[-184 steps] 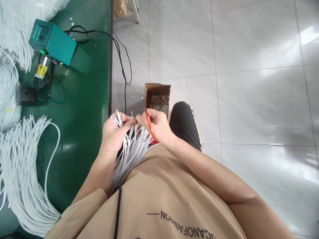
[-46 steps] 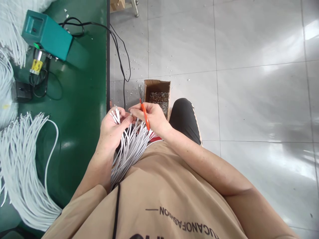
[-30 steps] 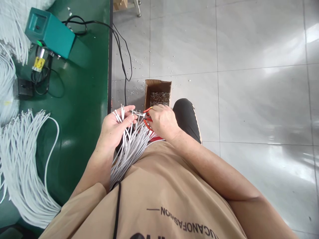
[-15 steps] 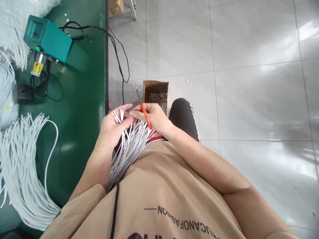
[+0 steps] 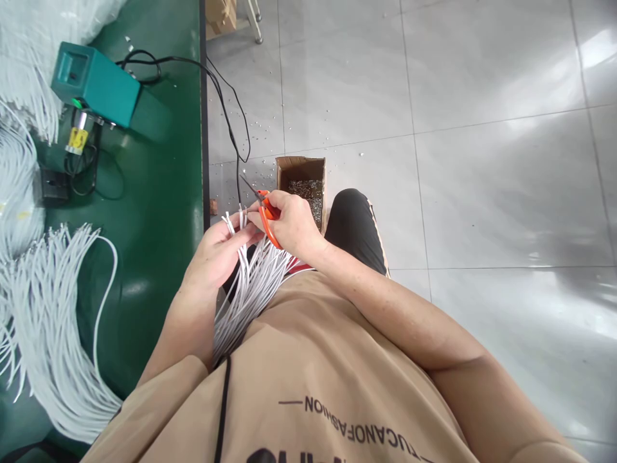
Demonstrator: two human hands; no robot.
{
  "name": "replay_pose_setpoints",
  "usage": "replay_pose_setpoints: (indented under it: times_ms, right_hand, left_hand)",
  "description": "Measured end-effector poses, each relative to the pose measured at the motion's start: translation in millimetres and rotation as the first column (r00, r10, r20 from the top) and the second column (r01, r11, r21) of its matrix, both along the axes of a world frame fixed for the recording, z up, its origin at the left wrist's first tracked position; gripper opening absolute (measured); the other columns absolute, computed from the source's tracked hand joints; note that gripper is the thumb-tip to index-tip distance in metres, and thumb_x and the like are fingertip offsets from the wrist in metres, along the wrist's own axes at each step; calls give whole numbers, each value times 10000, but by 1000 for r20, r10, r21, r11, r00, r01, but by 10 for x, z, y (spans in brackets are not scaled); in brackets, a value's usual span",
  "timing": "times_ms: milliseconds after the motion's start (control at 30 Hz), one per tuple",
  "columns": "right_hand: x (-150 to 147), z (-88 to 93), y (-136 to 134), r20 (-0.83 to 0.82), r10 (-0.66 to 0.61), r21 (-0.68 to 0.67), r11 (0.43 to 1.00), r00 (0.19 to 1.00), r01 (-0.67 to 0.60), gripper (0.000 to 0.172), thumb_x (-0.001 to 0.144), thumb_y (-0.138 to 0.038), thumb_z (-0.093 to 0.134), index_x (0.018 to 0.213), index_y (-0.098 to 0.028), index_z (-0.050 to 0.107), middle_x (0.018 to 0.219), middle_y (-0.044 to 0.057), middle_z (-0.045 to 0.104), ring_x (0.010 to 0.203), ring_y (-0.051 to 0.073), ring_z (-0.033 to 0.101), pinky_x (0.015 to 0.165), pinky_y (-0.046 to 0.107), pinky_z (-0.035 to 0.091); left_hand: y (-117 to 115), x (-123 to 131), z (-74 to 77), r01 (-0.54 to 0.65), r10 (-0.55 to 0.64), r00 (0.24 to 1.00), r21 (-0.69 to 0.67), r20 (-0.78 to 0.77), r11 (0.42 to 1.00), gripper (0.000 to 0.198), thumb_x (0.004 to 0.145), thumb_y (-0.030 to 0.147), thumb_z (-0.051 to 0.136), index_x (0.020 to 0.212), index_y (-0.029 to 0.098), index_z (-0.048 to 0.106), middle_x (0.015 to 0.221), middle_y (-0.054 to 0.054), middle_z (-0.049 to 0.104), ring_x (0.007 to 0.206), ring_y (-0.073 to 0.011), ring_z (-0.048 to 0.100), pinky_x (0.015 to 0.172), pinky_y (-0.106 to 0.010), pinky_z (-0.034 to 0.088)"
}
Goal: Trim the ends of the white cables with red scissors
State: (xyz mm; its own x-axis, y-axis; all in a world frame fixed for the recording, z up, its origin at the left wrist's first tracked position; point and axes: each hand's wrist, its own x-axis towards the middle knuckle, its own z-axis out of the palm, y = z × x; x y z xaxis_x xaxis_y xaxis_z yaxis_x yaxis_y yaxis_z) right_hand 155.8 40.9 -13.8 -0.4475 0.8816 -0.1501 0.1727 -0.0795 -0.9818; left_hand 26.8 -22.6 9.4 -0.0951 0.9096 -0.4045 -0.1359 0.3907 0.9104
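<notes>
My left hand [image 5: 216, 257] grips a bundle of thin white cables [image 5: 250, 289] that runs down across my lap, with a few cable ends fanned out above its fingers. My right hand [image 5: 289, 222] holds orange-handled scissors [image 5: 263, 209], blades pointing up and left, right beside those cable ends. Both hands meet just off the edge of the green table, above my knee.
An open cardboard box [image 5: 301, 170] of small metal scraps stands on the tiled floor past my hands. The green table [image 5: 159, 193] carries a teal machine [image 5: 96, 83], black cords, and heaps of white cables [image 5: 43, 308]. Metal bits litter the floor.
The right hand has kept shifting the scissors at the cable ends: blades swung toward the left hand a second ago, then back upward, and now tilt up-left. The left hand keeps the bundle.
</notes>
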Motion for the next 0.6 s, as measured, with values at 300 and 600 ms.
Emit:
replay_pose_setpoints:
  times_ms: [300, 600]
  right_hand:
    - [57, -65, -37, -26, 40, -47, 998, 999, -41, 156, 761, -298, 594, 769, -164, 674, 677, -13, 589, 644, 109, 483, 633, 247, 375]
    - [100, -65, -70, 94, 52, 48, 997, 994, -57, 255, 832, -367, 530, 760, -152, 647, 715, 7, 610, 654, 109, 498, 627, 241, 361]
  left_hand:
    - [-22, -258, -51, -83, 65, 926, -34, -371, 996, 260, 721, 309, 756, 934, 167, 711, 798, -30, 693, 753, -164, 622, 753, -304, 474]
    - [-19, -189, -69, -61, 55, 964, -18, -258, 998, 348, 728, 337, 737, 1039, 196, 671, 851, -19, 656, 724, -132, 590, 693, -263, 454]
